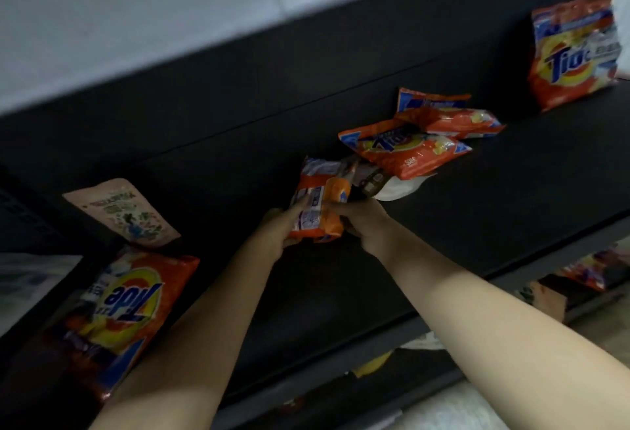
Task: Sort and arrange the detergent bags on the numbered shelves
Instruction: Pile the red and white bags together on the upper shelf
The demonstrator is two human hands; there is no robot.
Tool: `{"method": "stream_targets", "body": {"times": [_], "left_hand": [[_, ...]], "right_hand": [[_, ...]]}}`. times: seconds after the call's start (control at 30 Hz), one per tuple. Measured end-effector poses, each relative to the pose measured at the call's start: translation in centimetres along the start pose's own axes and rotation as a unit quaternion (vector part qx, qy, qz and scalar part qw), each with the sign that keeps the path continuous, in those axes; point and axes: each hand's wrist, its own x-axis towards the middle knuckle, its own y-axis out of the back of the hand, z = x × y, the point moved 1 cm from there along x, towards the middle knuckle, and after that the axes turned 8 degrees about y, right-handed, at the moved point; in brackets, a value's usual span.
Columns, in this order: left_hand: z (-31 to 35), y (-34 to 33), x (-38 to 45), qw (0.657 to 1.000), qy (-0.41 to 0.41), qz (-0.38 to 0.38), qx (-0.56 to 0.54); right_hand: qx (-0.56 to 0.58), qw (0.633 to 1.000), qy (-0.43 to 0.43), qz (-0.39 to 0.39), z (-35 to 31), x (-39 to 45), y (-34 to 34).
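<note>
The held detergent bag sits mid-shelf between both hands, its long axis running roughly away from the person toward the back panel, its far end touching the loose heap beyond. The left hand grips the bag's left flank, fingers laid up its printed back face; the right hand closes on its right edge, fingers curled around the film. Both hands are equally near, so either can lead the next placement. The bag is a soft pillow pouch of glossy orange plastic film with a white-and-blue text panel; it creases under the grip and will likely sag if held by one end. Just beyond it lies a flat orange bag on top of a white pouch, with another orange bag behind. An upright orange bag stands well apart at far right against the back panel. To the left, a pale pouch leans upright, and a large orange bag lies near the front edge. The shelf is matte, dark and flat; shelf numbers are not legible
</note>
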Motion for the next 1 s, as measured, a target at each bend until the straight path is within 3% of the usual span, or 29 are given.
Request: {"method": "stream_targets", "body": {"times": [0.17, 0.33, 0.4, 0.5, 0.67, 0.8, 1.0], "left_hand": [[-5.4, -0.1, -7.5, 0.991, 0.003, -0.087, -0.097], [-8.7, -1.0, -15.6, 0.982, 0.019, -0.126, -0.137], [-8.7, -1.4, -19.0, 0.976, 0.025, -0.176, -0.126], [-7.8, -1.6, -23.1, 0.971, -0.005, -0.229, -0.073], [-4.6, -2.6, -28.7, 0.959, -0.036, -0.281, -0.026], [0.3, -4.1, -34.1, 0.927, -0.024, -0.374, 0.003], [9.0, -9.3, -43.1, 0.882, -0.042, -0.463, -0.074]], "right_hand": [[0.120, 0.987, -0.088, -0.063, 0.7, -7.1, 2.2], [0.269, 0.948, -0.166, -0.037, 2.8, -15.7, 5.3], [0.293, 0.939, -0.172, -0.055, 2.7, -19.2, 6.3], [0.287, 0.947, -0.132, -0.049, 1.3, -23.5, 8.1], [0.208, 0.975, -0.046, 0.064, -4.2, -30.2, 12.9], [0.115, 0.988, 0.009, 0.105, -12.3, -36.0, 17.0], [-0.046, 0.986, 0.102, 0.120, -27.3, -43.1, 22.0]]}}
